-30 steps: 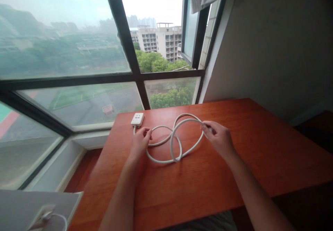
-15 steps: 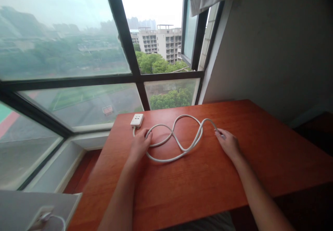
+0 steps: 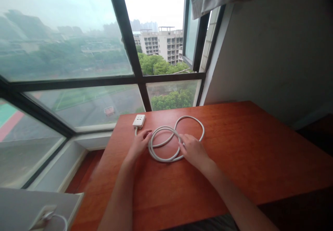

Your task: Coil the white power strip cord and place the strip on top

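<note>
A white extension cord (image 3: 168,160) lies on the table with its middle wound into a round coil, and a wider loop reaches to the right. Its white square socket box (image 3: 139,120) rests at the far left of the tabletop. My left hand (image 3: 139,143) is at the coil's left side, thumb and fingers slightly apart, close to the cable. On the coil's right side, my right hand (image 3: 194,148) has its thumb and fingers closed on the cable. The cord's free end is hidden by my right hand.
The reddish-brown wooden table (image 3: 249,147) stands against a dark-framed window (image 3: 104,82). A wall (image 3: 273,57) rises on the right. At the lower left, a wall outlet (image 3: 44,217) has a white plug and cable in it.
My right hand has moved left with the cable, from the right of the cord to the coil's edge. A second turn now lies in the coil. My left hand's fingers have loosened slightly.
</note>
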Available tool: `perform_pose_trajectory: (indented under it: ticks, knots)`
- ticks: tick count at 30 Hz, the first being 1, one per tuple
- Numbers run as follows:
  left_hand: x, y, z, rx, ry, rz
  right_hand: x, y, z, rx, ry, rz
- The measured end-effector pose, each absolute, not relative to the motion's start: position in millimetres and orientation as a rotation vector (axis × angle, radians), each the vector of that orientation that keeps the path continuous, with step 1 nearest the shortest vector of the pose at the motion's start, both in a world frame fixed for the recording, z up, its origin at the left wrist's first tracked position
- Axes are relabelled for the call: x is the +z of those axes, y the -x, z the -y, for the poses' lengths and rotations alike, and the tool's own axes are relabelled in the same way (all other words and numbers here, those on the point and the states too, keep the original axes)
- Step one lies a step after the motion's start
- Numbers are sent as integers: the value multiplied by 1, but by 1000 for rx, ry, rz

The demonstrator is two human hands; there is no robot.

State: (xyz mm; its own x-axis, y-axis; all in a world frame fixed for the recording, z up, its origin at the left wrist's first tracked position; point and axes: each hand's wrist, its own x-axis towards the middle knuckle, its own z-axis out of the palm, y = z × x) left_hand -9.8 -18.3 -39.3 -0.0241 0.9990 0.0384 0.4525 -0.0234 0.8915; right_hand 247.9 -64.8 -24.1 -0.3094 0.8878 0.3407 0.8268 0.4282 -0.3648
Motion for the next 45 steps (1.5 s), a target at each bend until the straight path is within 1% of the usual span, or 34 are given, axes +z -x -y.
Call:
perform_pose_trajectory:
  ticks: [3, 6, 9, 13, 17, 21, 24, 28, 30, 32, 34, 36, 40, 42, 45]
  knots:
    - [-38, 18, 17, 1032, -1565, -1643, -34, -236, 67, 265, 1446, 2181]
    - [-36, 17, 18, 1023, -1674, -1686, -40, -241, 64, 346, 1337, 2162]
    - [-34, 11, 20, 999, -1736, -1709, -41, -259, 55, 321, 1283, 2053]
    - [-32, 8, 22, 964, -1782, -1748, -48, -304, 34, 252, 1369, 1818]
    - [-31, 17, 22, 950, -1808, -1876, -76, -354, 14, 208, 1570, 1429]
    - [-34, 28, 19, 1046, -1705, -2032, -102, -379, 5, 450, 1644, 1190]
    - [-41, 30, 17, 1151, -1592, -2073, -105, -377, 5, 421, 1676, 1271]
    - [-52, 33, 17, 1345, -1471, -1964, -98, -366, 8, 326, 1739, 1461]
    - [-54, 35, 17, 1452, -1393, -1907, -96, -363, 8, 316, 1746, 1483]
    - [-52, 36, 18, 1480, -1368, -1940, -95, -362, 8, 308, 1753, 1486]
    - [-48, 31, 19, 1388, -1452, -2065, -96, -361, 8, 296, 1753, 1499]
    - [-45, 19, 20, 1186, -1651, -2155, -96, -360, 7, 282, 1745, 1507]
    - [-42, -10, 23, 759, -2139, -2031, -98, -360, 3, 270, 1724, 1488]
    - [-42, -20, 24, 682, -2271, -2037, -99, -360, 2, 274, 1715, 1463]
    - [-40, -26, 26, 738, -2360, -2097, -100, -360, 1, 285, 1710, 1454]
